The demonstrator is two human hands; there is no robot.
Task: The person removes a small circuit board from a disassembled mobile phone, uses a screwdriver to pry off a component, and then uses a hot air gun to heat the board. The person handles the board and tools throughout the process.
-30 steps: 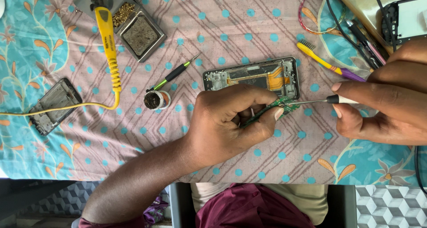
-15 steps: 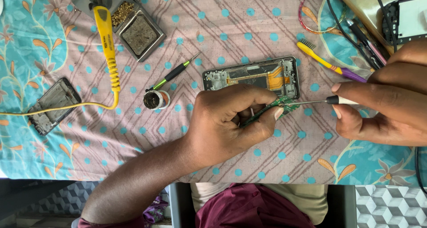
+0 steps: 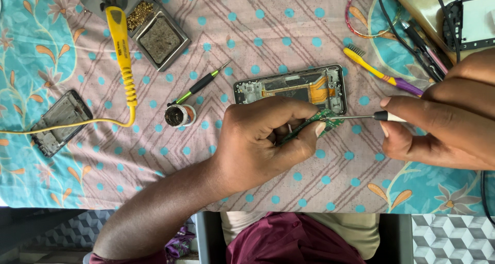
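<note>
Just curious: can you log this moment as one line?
left hand: pinches green circuit board | right hand: holds thin tool, tip on board | opened phone behind

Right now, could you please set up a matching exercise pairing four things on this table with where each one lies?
Things:
1. green circuit board
2. yellow soldering iron
3. toothbrush
4. small round tin

Places:
A. just below the green-handled screwdriver
B. pinched in the left hand
C. far left, trailing a yellow cable
D. right of the open phone frame

Pairs: 1-B, 2-C, 3-D, 4-A
</note>
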